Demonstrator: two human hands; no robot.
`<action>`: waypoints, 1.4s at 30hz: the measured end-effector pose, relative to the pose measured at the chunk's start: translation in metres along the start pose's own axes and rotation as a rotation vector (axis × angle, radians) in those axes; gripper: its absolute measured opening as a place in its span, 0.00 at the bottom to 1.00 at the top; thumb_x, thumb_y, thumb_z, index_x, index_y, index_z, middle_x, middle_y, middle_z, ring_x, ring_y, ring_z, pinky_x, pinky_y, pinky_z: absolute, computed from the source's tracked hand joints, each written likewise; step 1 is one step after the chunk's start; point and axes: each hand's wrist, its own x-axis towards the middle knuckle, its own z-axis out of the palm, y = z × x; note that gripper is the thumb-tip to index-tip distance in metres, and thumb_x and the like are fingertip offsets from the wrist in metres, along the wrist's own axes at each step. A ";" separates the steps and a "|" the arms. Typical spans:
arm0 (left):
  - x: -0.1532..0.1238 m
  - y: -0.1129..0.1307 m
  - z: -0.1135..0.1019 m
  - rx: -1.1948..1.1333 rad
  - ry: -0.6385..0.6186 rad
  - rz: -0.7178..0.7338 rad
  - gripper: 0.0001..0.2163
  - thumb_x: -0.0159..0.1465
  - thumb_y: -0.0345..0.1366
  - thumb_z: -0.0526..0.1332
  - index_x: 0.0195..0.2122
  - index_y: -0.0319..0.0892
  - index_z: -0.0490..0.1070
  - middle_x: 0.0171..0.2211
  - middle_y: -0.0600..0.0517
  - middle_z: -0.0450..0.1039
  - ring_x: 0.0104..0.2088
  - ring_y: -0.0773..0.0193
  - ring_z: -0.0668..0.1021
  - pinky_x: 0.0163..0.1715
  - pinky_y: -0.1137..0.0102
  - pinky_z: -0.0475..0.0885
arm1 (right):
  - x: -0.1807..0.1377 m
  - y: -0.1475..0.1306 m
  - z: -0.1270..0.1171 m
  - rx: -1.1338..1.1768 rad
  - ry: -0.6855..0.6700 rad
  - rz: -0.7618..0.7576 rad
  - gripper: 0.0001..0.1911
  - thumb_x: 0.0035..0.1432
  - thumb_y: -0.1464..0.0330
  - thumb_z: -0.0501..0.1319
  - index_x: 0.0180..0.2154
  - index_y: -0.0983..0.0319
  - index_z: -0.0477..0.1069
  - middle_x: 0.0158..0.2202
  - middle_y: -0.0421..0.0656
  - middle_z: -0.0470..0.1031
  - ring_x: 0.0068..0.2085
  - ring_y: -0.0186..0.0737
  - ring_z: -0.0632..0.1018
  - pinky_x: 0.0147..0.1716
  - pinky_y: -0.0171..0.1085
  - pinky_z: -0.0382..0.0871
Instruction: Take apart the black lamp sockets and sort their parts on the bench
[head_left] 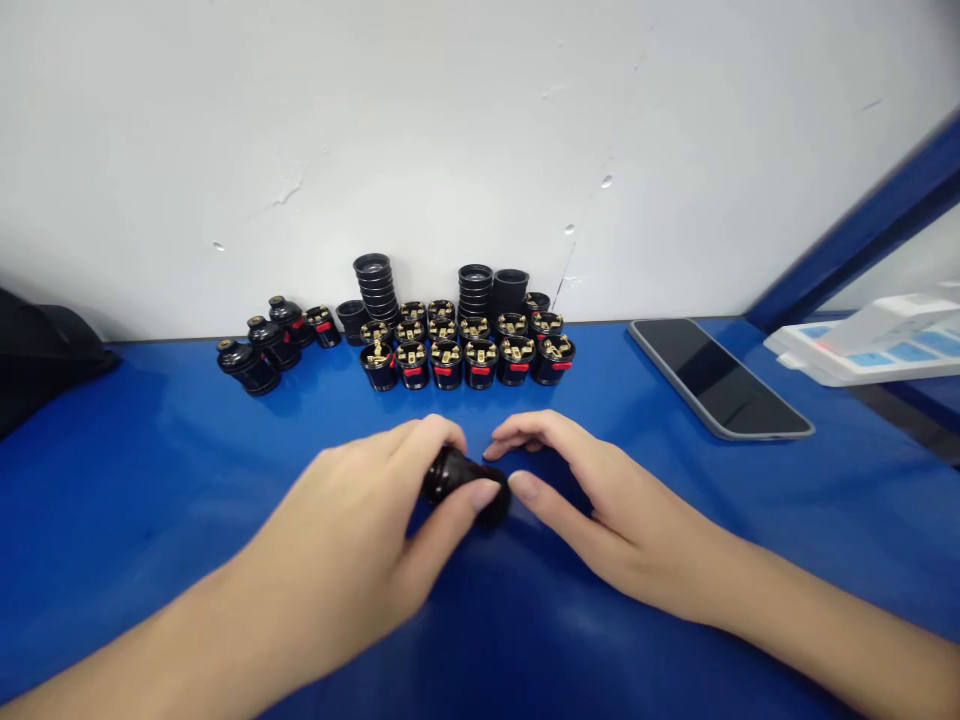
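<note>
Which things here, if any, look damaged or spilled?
The white wall stands out: small chipped spots and a jagged mark break its smooth surface. I see no spill on the blue table. The black part in the left hand is blurred, so I cannot judge it.

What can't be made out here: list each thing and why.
Head view:
Black part: blurred, partly covered by the left grip.
Right grip: blur hides whether it touches that part.
Middle-row gold-topped parts: lower sides hidden by the front row.
Dark object: cut off by the left edge.
White object: cut off by the right edge.
</note>
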 end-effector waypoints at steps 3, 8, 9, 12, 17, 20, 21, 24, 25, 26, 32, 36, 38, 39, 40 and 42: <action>0.001 0.011 0.014 -0.266 0.047 -0.065 0.07 0.76 0.41 0.58 0.52 0.52 0.65 0.39 0.58 0.78 0.31 0.66 0.81 0.27 0.71 0.74 | -0.001 -0.003 -0.004 0.110 -0.019 0.012 0.17 0.79 0.58 0.47 0.59 0.57 0.66 0.47 0.46 0.82 0.47 0.43 0.83 0.46 0.40 0.79; -0.001 0.005 0.034 -0.399 0.090 -0.088 0.16 0.75 0.39 0.60 0.60 0.53 0.58 0.47 0.55 0.78 0.40 0.64 0.83 0.37 0.69 0.79 | -0.002 -0.004 -0.003 0.253 -0.107 0.080 0.21 0.80 0.56 0.45 0.62 0.58 0.66 0.25 0.35 0.72 0.25 0.35 0.75 0.28 0.34 0.71; -0.001 0.003 0.036 -0.387 0.064 -0.080 0.16 0.76 0.40 0.59 0.61 0.53 0.58 0.49 0.54 0.78 0.43 0.63 0.83 0.40 0.67 0.79 | -0.002 -0.003 -0.002 0.247 -0.103 0.070 0.20 0.80 0.56 0.48 0.62 0.57 0.66 0.27 0.35 0.73 0.26 0.34 0.75 0.28 0.33 0.71; -0.001 -0.001 0.036 -0.350 -0.023 -0.045 0.11 0.77 0.40 0.56 0.59 0.52 0.61 0.48 0.53 0.78 0.43 0.59 0.82 0.41 0.61 0.77 | -0.001 0.000 0.001 0.203 -0.101 0.027 0.19 0.78 0.59 0.52 0.64 0.54 0.65 0.37 0.39 0.78 0.33 0.36 0.78 0.34 0.35 0.74; -0.001 0.000 0.030 -0.337 -0.047 0.035 0.06 0.77 0.37 0.54 0.53 0.50 0.64 0.43 0.55 0.77 0.37 0.60 0.78 0.37 0.61 0.71 | -0.003 -0.003 -0.003 0.148 -0.171 0.048 0.24 0.77 0.59 0.52 0.69 0.53 0.57 0.42 0.41 0.80 0.37 0.40 0.81 0.39 0.38 0.76; -0.001 0.000 0.027 -0.292 -0.076 0.067 0.05 0.77 0.37 0.53 0.51 0.48 0.64 0.39 0.56 0.75 0.32 0.61 0.75 0.34 0.62 0.66 | -0.004 -0.007 -0.008 0.159 -0.227 0.098 0.25 0.77 0.59 0.52 0.70 0.53 0.54 0.45 0.43 0.82 0.40 0.41 0.82 0.37 0.38 0.76; -0.001 0.000 0.026 -0.275 -0.084 0.072 0.04 0.77 0.37 0.53 0.50 0.48 0.64 0.38 0.57 0.75 0.31 0.61 0.74 0.33 0.62 0.65 | -0.004 -0.008 -0.009 0.181 -0.246 0.109 0.24 0.77 0.59 0.52 0.70 0.53 0.54 0.47 0.44 0.82 0.42 0.42 0.83 0.38 0.38 0.76; -0.001 0.000 0.023 -0.238 -0.105 0.069 0.04 0.78 0.38 0.53 0.49 0.47 0.65 0.37 0.56 0.75 0.30 0.60 0.73 0.33 0.63 0.62 | -0.004 -0.010 -0.013 0.245 -0.292 0.137 0.23 0.78 0.58 0.52 0.69 0.51 0.52 0.52 0.43 0.82 0.49 0.42 0.82 0.43 0.38 0.76; 0.000 0.000 0.022 -0.234 -0.116 0.063 0.05 0.78 0.38 0.53 0.49 0.47 0.65 0.36 0.57 0.74 0.30 0.60 0.72 0.34 0.63 0.62 | -0.004 -0.011 -0.014 0.255 -0.303 0.144 0.23 0.78 0.57 0.52 0.68 0.51 0.52 0.52 0.43 0.81 0.49 0.41 0.82 0.44 0.38 0.76; 0.000 0.000 0.021 -0.236 -0.126 0.059 0.05 0.78 0.38 0.53 0.48 0.46 0.65 0.36 0.57 0.74 0.30 0.60 0.72 0.34 0.63 0.62 | -0.003 -0.012 -0.015 0.259 -0.309 0.149 0.22 0.78 0.56 0.52 0.67 0.51 0.51 0.52 0.42 0.81 0.48 0.41 0.82 0.44 0.37 0.75; 0.000 0.001 0.022 -0.246 -0.142 0.067 0.06 0.78 0.39 0.52 0.47 0.45 0.66 0.34 0.57 0.73 0.29 0.61 0.71 0.32 0.64 0.60 | -0.001 -0.014 -0.018 0.225 -0.344 0.159 0.21 0.78 0.54 0.51 0.65 0.49 0.49 0.43 0.38 0.80 0.36 0.37 0.77 0.39 0.37 0.73; 0.000 0.002 0.022 -0.246 -0.148 0.066 0.06 0.78 0.39 0.52 0.45 0.45 0.65 0.33 0.57 0.72 0.28 0.60 0.70 0.32 0.64 0.60 | -0.003 -0.013 -0.017 0.233 -0.326 0.153 0.23 0.77 0.54 0.51 0.67 0.46 0.46 0.48 0.39 0.80 0.44 0.41 0.80 0.40 0.38 0.73; -0.001 0.001 0.023 -0.226 -0.121 0.084 0.05 0.78 0.39 0.52 0.46 0.46 0.65 0.34 0.57 0.73 0.28 0.60 0.70 0.33 0.64 0.60 | -0.005 -0.012 -0.016 0.234 -0.319 0.145 0.23 0.77 0.54 0.51 0.67 0.45 0.46 0.49 0.40 0.80 0.47 0.42 0.81 0.41 0.38 0.74; -0.001 0.000 0.024 -0.203 -0.093 0.103 0.05 0.78 0.38 0.53 0.48 0.46 0.64 0.35 0.56 0.73 0.29 0.60 0.70 0.33 0.63 0.61 | -0.006 -0.012 -0.015 0.228 -0.313 0.141 0.23 0.78 0.54 0.51 0.67 0.46 0.46 0.47 0.40 0.80 0.47 0.42 0.81 0.42 0.39 0.75; -0.001 -0.001 0.025 -0.176 -0.059 0.128 0.05 0.78 0.38 0.53 0.50 0.46 0.64 0.38 0.56 0.74 0.30 0.60 0.70 0.34 0.63 0.61 | -0.007 -0.011 -0.015 0.221 -0.305 0.139 0.24 0.78 0.55 0.52 0.68 0.46 0.47 0.46 0.41 0.80 0.46 0.43 0.81 0.42 0.39 0.76; -0.001 -0.005 0.026 -0.123 0.008 0.177 0.07 0.77 0.37 0.54 0.54 0.45 0.63 0.42 0.53 0.75 0.33 0.59 0.72 0.37 0.62 0.63 | -0.007 -0.009 -0.014 0.225 -0.275 0.142 0.24 0.77 0.54 0.54 0.67 0.48 0.49 0.44 0.42 0.79 0.43 0.43 0.81 0.41 0.40 0.77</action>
